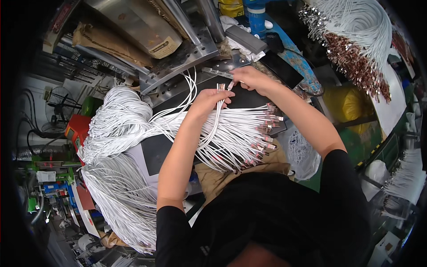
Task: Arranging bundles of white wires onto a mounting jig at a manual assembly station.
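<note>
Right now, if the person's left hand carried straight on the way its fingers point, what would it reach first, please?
Most likely the right hand: the left hand points up and right along the cable ends it pinches, and the right hand's fingertips sit just beyond them, though depth is unclear.

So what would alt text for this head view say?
A person's left hand and right hand pinch plug ends of white cables over a dark mat, with a big cable bundle hanging at left.

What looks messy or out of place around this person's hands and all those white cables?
Nothing looks damaged. The left hand grips a few white cables with plugs up, and the right hand pinches one plug. The big cable bundle sprawls off the dark work surface toward the floor, loose but not tangled.
</note>
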The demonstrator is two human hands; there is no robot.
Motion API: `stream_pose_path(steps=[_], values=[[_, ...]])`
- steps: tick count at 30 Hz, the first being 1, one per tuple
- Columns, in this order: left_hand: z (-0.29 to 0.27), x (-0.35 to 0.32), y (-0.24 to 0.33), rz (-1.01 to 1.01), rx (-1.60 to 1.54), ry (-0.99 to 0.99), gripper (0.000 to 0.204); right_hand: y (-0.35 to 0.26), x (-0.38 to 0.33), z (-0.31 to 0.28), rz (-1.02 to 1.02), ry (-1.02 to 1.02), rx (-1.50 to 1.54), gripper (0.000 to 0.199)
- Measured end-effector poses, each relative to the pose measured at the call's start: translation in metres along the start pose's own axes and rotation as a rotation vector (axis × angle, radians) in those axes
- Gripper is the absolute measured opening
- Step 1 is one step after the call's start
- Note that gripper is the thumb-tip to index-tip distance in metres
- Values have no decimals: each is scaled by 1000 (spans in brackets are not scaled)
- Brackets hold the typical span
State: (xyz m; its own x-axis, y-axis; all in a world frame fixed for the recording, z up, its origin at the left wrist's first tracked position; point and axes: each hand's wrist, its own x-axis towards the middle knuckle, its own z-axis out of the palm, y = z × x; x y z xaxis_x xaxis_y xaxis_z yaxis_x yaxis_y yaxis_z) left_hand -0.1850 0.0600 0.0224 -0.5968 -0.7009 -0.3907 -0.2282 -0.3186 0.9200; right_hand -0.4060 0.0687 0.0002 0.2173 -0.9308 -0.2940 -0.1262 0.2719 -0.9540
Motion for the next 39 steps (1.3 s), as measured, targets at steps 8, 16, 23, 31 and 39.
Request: stream_pose_path(steps=[8,16,23,31,39], values=[[1,9,-3,-53,63,-35,22,23,9,20,-164,301,-112,38],[1,2,-7,-12,-28,106,22,31,9,15,-312,280,-267,40],[-10,10,-5,-115,148,74,21,35,11,7,-271,128,-145,40],[4,4,2,-91,-35,134,21,33,5,3,-339,79,-46,46],[-15,10,-5,-98,-89,119,25,20,-10,-3,-239,35,-69,52]])
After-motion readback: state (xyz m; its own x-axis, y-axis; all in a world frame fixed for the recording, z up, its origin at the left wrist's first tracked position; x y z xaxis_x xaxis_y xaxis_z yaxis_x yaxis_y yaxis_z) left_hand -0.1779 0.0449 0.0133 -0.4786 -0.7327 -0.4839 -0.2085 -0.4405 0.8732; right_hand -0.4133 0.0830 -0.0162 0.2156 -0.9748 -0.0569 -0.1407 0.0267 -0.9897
